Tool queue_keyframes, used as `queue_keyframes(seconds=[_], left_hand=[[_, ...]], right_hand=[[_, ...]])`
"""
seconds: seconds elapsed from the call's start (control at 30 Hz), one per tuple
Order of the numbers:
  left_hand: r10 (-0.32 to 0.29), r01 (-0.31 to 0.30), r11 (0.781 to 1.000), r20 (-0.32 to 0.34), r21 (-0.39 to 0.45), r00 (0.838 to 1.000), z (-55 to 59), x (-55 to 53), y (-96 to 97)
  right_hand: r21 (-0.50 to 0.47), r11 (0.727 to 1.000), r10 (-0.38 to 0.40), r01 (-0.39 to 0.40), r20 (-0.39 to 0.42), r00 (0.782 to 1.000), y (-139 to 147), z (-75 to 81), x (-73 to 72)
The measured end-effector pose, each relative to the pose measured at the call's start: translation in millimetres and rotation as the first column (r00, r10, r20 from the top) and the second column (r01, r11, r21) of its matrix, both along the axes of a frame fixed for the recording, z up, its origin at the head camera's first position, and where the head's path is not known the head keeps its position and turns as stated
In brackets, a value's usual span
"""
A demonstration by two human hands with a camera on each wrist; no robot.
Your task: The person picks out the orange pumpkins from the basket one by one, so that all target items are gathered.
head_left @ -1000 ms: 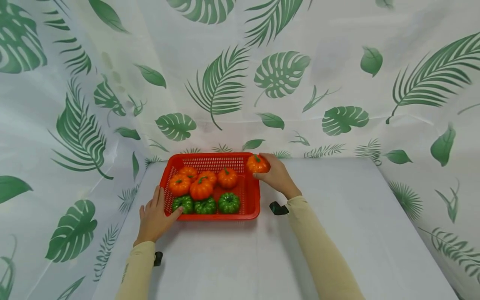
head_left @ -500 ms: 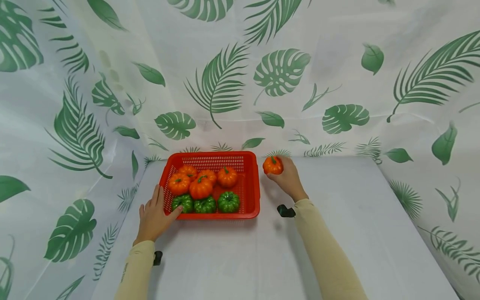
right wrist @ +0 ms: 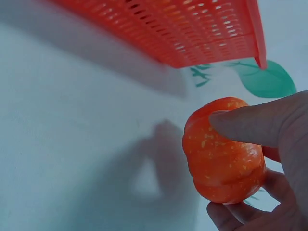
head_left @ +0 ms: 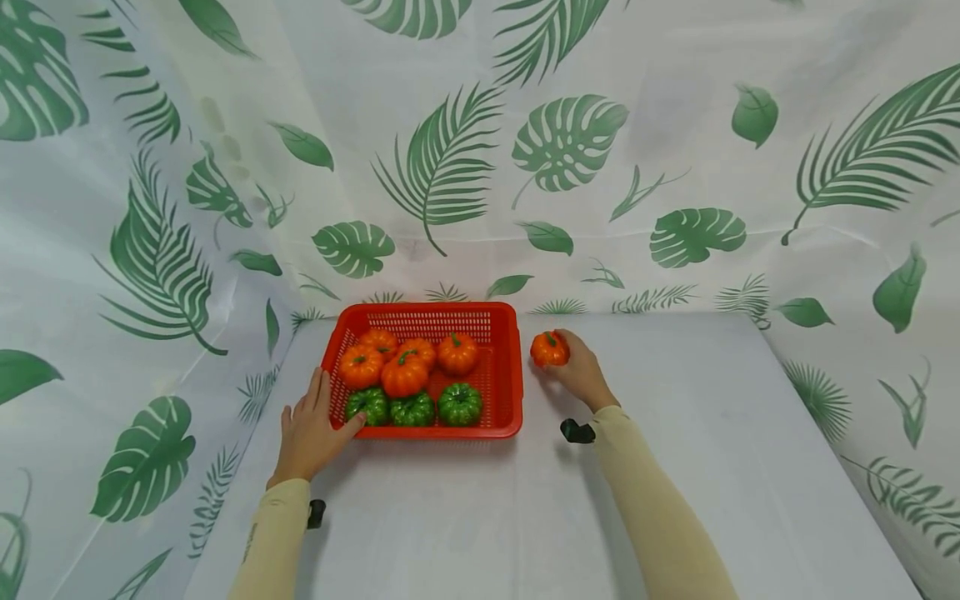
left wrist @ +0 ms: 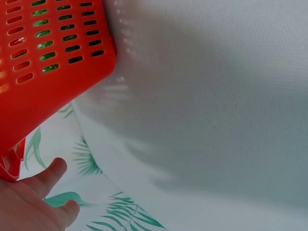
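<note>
In the head view my right hand (head_left: 585, 373) holds a small orange pumpkin (head_left: 549, 349) just right of the red basket (head_left: 442, 432). The right wrist view shows thumb and fingers around that pumpkin (right wrist: 224, 159), which hangs above the tabletop with its shadow apart from it. My left hand (head_left: 311, 437) rests at the basket's front left corner, thumb over the front rim and straight fingers along the left side. Inside the basket sit several orange pumpkins (head_left: 405, 375) at the left and back, and green pumpkins (head_left: 460, 405) along the front.
A white-covered table (head_left: 675, 417) extends to the right of and in front of the basket. Behind it and at the sides hangs a white curtain (head_left: 465, 267) with green leaf prints. A dark wrist camera (head_left: 577, 431) is by the right wrist.
My right hand has carried the orange pumpkin from over the basket's right rim out to the right, then lowered it toward the table. My left hand stays at the basket's corner.
</note>
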State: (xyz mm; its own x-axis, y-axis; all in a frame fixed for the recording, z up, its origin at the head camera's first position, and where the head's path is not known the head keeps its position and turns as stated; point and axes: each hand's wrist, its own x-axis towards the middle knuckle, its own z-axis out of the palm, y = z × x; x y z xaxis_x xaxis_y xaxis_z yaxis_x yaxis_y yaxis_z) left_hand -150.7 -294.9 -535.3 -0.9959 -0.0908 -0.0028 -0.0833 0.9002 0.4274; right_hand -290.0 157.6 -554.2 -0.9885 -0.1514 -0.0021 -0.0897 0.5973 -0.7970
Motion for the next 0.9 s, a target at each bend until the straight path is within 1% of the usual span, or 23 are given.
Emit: queue_keyframes(seconds=[0.13,0.5,0.7,0.9], left_hand=[[0.004,-0.004,1.000,0.000,-0.005,1.000,-1.1,-1.0,0.1],[0.009,-0.009,1.000,-0.001,-0.005,1.000,-3.4,-2.1,-1.4],[0.010,-0.010,1.000,-0.007,-0.002,1.000,-5.3,-2.3,-1.9],[0.006,-0.006,1.000,-0.012,-0.003,1.000,-5.4,-1.9,-1.9]], right_hand=[[-0.001,1.000,0.013,-0.013,0.015,1.000,2.8,-5.2,-1.1],[-0.017,0.998,0.069,-0.068,0.092,0.993,10.6,-13.6,-2.3],[-0.004,0.997,0.082,-0.082,0.091,0.992,13.2,-14.2,-1.7],[-0.023,0.998,0.055,-0.053,0.073,0.996,11.9,-8.6,-1.0]])
